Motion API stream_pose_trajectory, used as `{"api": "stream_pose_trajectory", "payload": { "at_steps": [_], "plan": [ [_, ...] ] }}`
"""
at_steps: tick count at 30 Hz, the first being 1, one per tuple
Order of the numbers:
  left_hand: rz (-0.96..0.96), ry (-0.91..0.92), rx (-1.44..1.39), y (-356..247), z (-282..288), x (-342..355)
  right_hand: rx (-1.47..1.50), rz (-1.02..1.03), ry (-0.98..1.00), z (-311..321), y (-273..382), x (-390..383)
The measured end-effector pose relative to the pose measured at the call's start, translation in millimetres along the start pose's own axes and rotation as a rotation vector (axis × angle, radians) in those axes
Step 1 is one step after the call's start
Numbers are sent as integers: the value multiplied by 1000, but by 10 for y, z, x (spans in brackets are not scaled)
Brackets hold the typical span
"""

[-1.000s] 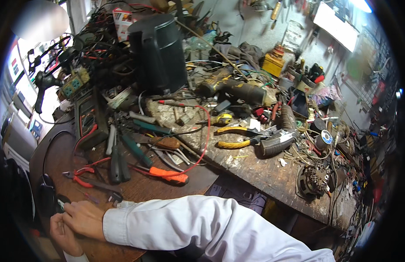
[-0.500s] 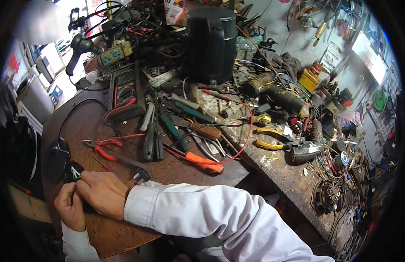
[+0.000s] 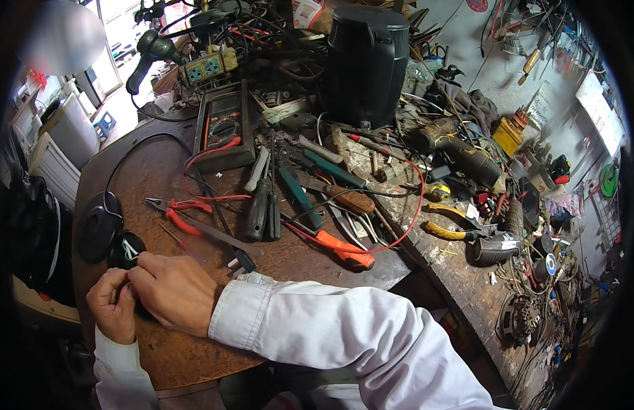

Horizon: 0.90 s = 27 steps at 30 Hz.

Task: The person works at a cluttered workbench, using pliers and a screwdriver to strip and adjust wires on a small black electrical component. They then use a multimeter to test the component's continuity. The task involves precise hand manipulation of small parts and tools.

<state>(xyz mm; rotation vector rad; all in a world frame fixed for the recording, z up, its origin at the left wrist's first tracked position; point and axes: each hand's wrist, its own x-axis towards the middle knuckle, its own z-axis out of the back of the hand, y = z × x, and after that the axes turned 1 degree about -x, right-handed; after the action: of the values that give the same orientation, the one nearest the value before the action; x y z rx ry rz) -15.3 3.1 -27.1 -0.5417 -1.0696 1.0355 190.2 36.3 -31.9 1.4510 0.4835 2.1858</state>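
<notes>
My left hand [image 3: 112,304] and my right hand [image 3: 173,290] meet at the left side of the dark wooden desk [image 3: 194,362], fingers pinched together; what is between them is hidden. Pale wires [image 3: 129,249] from a small black round part show just beyond the fingertips, beside a black oval piece [image 3: 95,229] with a black cable. Above and right of my hands lie red-handled pliers [image 3: 177,222], a thin screwdriver [image 3: 170,236], a dark plug [image 3: 243,261], several more screwdrivers [image 3: 259,212], an orange-handled screwdriver [image 3: 344,251] and a multimeter [image 3: 225,116] with red and black leads.
A black kettle-like container [image 3: 365,68] stands at the back amid tangled cables and a power strip [image 3: 208,67]. A worn, cluttered board [image 3: 460,280] on the right holds yellow-handled pliers [image 3: 443,229], a coiled motor part [image 3: 518,314] and spools. Tools hang on the wall [image 3: 522,48].
The view has turned left, so the desk and tools sit further right in the frame. My hands stay together, fingers slightly shifted, with more of my left sleeve showing.
</notes>
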Motion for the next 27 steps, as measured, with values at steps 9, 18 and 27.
{"api": "stream_pose_trajectory", "payload": {
  "at_steps": [9,18,27],
  "plan": [
    [-83,1,100,-142,-79,53,75,-21,21,45,-11,-22],
    [-15,34,208,-349,-112,140,262,-222,120,214,-38,93],
    [191,-6,-19,-354,-60,37,712,-629,304,187,-58,159]
  ]
}}
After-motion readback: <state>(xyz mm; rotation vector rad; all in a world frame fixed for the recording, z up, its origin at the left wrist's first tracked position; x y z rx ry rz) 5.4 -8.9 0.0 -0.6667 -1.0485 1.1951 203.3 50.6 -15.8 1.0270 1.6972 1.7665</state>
